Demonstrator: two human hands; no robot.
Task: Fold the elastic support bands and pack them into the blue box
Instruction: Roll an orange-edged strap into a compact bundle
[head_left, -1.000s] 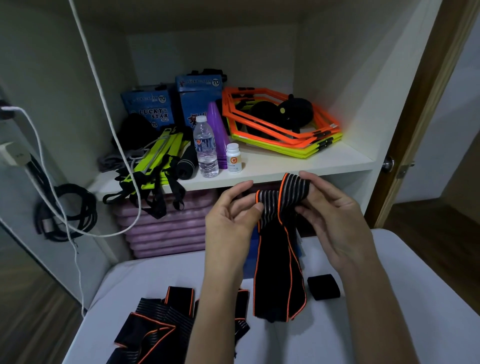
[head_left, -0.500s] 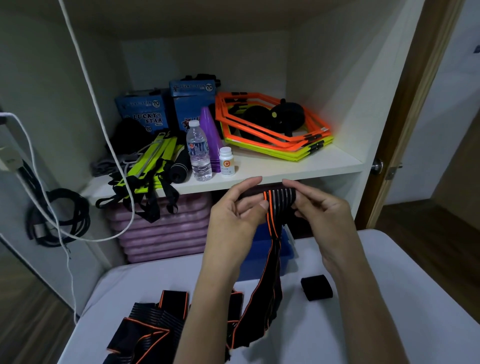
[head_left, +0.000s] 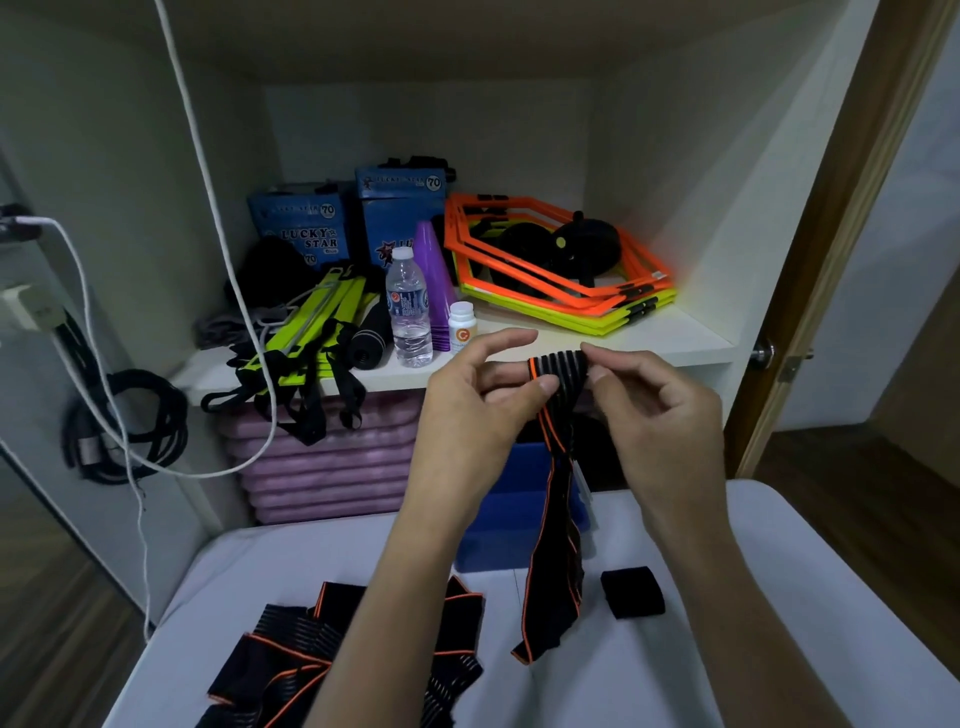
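From the head camera, both hands are holding one black elastic support band (head_left: 551, 525) with orange edging up in front of the shelf (head_left: 649, 340). The left hand (head_left: 470, 410) is pinching the band's striped upper end between thumb and fingers, and the right hand (head_left: 657, 410) is pinching the same end from the other side, fingers curled around it. The rest of the band is hanging down twisted, its lower end reaching the white table (head_left: 727, 649). The blue box (head_left: 498, 525) is sitting at the table's far edge, just behind the hanging band. A pile of unfolded bands (head_left: 311, 660) is lying on the table at lower left, partly under the left forearm, and a small black folded piece (head_left: 632, 592) is resting to the right of the hanging band.
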